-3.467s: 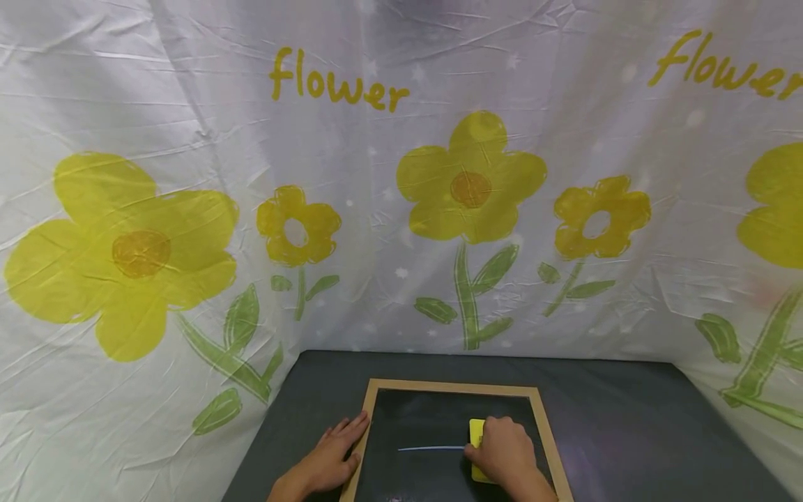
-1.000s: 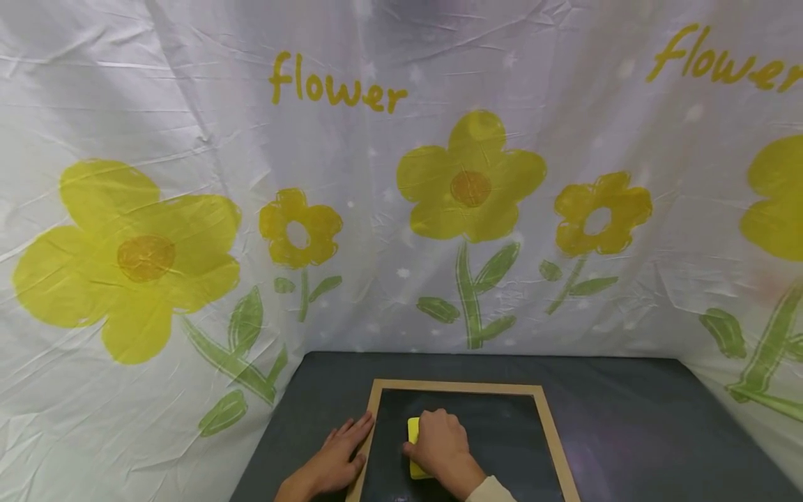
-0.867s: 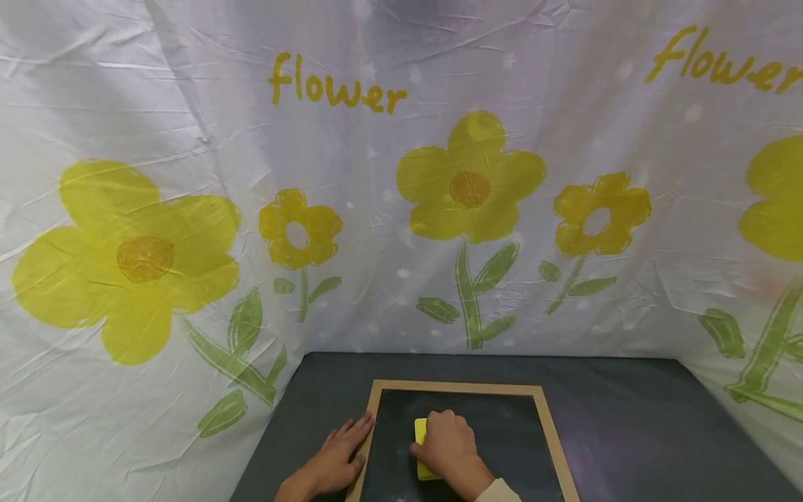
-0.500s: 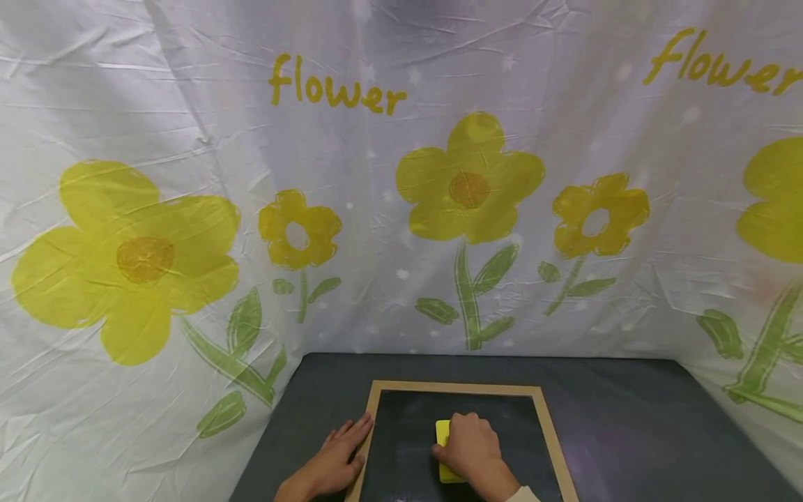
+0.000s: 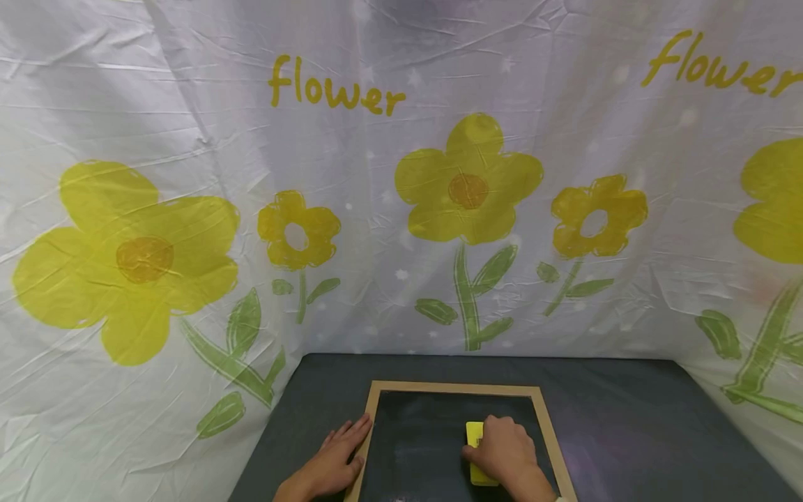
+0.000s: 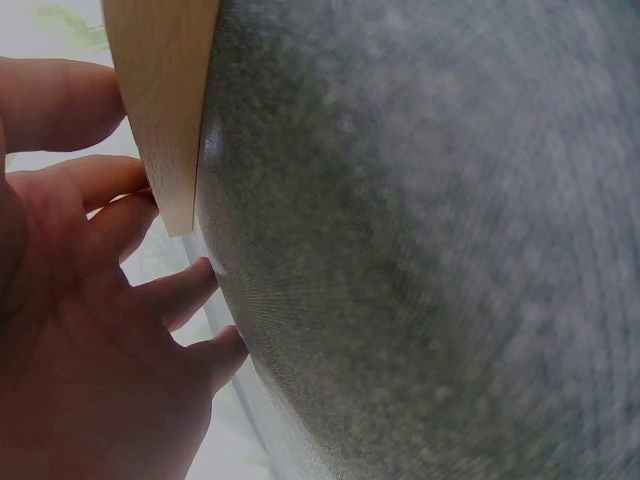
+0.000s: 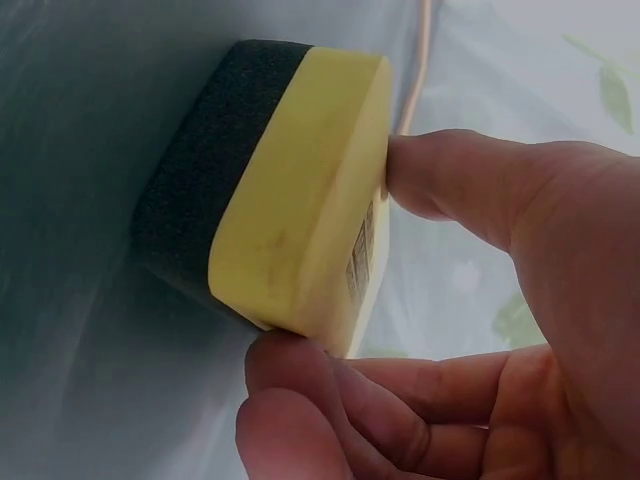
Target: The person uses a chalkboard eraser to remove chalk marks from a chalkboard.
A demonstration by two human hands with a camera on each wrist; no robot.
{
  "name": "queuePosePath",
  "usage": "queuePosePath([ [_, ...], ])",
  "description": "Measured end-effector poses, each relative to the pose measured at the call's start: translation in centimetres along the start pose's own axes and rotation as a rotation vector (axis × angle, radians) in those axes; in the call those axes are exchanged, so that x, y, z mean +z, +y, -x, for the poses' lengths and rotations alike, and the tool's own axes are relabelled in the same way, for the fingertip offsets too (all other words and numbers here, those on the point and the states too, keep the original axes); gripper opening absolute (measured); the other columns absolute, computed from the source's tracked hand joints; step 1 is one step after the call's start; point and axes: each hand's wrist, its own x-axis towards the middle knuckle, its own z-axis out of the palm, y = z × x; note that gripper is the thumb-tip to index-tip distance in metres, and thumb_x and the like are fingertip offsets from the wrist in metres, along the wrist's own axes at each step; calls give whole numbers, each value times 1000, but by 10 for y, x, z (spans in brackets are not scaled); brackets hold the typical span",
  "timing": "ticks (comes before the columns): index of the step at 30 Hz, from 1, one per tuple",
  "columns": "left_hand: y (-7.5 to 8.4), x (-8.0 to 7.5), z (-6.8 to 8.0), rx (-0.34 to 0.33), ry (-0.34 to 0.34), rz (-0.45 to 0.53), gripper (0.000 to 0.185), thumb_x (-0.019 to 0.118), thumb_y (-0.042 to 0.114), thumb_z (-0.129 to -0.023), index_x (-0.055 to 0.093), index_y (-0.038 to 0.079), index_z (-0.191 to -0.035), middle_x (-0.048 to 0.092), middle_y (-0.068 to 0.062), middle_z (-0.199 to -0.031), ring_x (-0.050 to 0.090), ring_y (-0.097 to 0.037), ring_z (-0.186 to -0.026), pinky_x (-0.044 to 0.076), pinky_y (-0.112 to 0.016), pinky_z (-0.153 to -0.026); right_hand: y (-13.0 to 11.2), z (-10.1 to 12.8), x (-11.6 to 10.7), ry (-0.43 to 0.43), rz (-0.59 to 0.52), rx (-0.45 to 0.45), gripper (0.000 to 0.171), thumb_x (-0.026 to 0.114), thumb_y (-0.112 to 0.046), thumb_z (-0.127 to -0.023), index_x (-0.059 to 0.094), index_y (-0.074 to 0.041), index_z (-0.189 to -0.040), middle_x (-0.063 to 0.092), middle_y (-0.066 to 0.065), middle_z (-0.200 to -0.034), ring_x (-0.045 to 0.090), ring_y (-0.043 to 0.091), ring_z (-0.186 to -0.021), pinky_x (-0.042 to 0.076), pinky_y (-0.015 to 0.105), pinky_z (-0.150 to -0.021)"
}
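I am seeing the right hand [image 5: 505, 453] gripping a yellow eraser [image 5: 475, 446] with curled fingers [image 7: 330, 390] and thumb, its dark felt face pressing on the chalkboard [image 5: 426, 432], right of the middle. The left hand [image 5: 332, 460] is lying flat with straight, relaxed fingers [image 6: 180, 290] touching the board's wooden frame [image 5: 370, 418] at its left edge. Beyond, the dark table [image 5: 627, 418] is running back to a flower-printed cloth [image 5: 401, 174].

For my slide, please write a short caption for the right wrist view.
Right hand grips a yellow eraser, its dark pad against the chalkboard.
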Motion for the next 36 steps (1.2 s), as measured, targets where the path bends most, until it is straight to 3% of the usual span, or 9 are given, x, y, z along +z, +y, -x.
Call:
queuePosePath([
  [15,2,-2,0,-11,-3,-5,67,60,17,-109,37,9,-172,28,-16,-181,22,-60,-162,13,-88,-120,53,3,-19,-29,7,78,63,92,-55,-83,71,1,-102,64,11,-86,63,27,-75,58,50,-70],
  [28,4,-2,4,0,-11,6,68,59,17,-110,36,6,-172,27,-18,-181,21,-61,-162,13,-88,-119,76,2,-29,-108,4,151,64,91,-51,-84,72,4,-108,65,11,-88,62,28,-77,58,50,-73],
  [36,2,-2,1,-5,-15,5,68,60,18,-109,36,7,-172,27,-17,-181,21,-61,-163,13,-88,-120,82,2,-33,-113,8,163,64,91,-52,-84,71,5,-108,66,11,-86,63,27,-75,58,48,-70],
])
